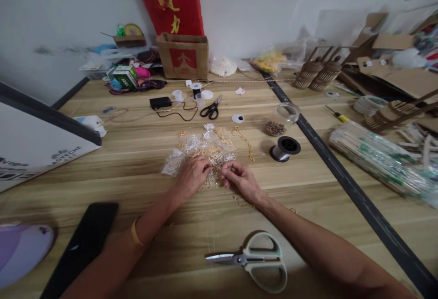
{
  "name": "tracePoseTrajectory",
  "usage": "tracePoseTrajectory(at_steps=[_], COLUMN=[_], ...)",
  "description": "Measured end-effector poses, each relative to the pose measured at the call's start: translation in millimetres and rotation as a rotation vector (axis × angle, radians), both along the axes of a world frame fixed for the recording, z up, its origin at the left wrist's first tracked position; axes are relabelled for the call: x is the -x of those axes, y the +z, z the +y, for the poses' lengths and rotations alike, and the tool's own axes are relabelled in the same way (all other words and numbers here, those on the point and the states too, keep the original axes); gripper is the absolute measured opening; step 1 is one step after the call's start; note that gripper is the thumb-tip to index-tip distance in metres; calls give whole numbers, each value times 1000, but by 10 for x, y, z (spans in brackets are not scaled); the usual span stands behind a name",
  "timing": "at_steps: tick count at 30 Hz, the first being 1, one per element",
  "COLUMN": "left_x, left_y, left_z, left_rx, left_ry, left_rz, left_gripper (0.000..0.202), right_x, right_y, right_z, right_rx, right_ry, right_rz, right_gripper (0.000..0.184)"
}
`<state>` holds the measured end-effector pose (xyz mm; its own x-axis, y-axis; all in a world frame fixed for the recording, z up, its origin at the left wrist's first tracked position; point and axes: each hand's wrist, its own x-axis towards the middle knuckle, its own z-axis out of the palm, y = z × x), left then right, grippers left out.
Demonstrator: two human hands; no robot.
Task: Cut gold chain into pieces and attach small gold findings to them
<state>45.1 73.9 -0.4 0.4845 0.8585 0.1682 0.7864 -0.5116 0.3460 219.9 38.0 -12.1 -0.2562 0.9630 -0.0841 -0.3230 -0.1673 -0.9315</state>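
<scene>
Both my hands rest on the wooden table [137, 153] at the near edge of a pile of small clear bags with gold findings [201, 146]. My left hand [192, 174] is curled, its fingertips pinched together on the small gold pieces. My right hand [239, 178] is also pinched, fingertips close to the left hand's, on something too small to make out. A thin gold chain [244, 141] lies just right of the pile, and another bit of chain [241, 203] shows under my right wrist.
Pale green scissors [256, 260] lie near the front edge, a black phone [85, 244] at left. A wire spool [285, 147], a bead jar [282, 119], black scissors [211, 109], a black box with cable [160, 103] and a white board [34, 148] surround the pile. Cardboard clutter fills the right.
</scene>
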Motion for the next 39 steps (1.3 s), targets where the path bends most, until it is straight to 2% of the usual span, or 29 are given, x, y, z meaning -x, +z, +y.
tracePoseTrajectory(at_steps=[9, 17, 24, 28, 34, 37, 39], left_x=[-59, -140, -101, -25, 102, 153, 177], left_y=[61, 157, 74, 70, 31, -5, -12], left_z=[37, 42, 32, 52, 35, 2, -14], left_rx=[36, 50, -50, -15, 142, 237, 269], left_ry=[36, 2, -105, -73, 90, 167, 191], left_rz=[105, 272, 297, 186, -176, -359, -408], left_gripper=[11, 19, 17, 16, 8, 11, 14], right_x=[5, 3, 6, 4, 0, 2, 3], right_y=[-1, -7, -4, -3, -17, -28, -29], right_z=[0, -9, -14, -12, -11, -14, -16], right_rx=[11, -13, 9, 6, -21, -20, -20], right_ry=[6, 7, 5, 9, 16, 19, 17], right_rz=[7, -6, -5, 2, 0, -1, -6], right_gripper=[28, 28, 29, 29, 28, 28, 28])
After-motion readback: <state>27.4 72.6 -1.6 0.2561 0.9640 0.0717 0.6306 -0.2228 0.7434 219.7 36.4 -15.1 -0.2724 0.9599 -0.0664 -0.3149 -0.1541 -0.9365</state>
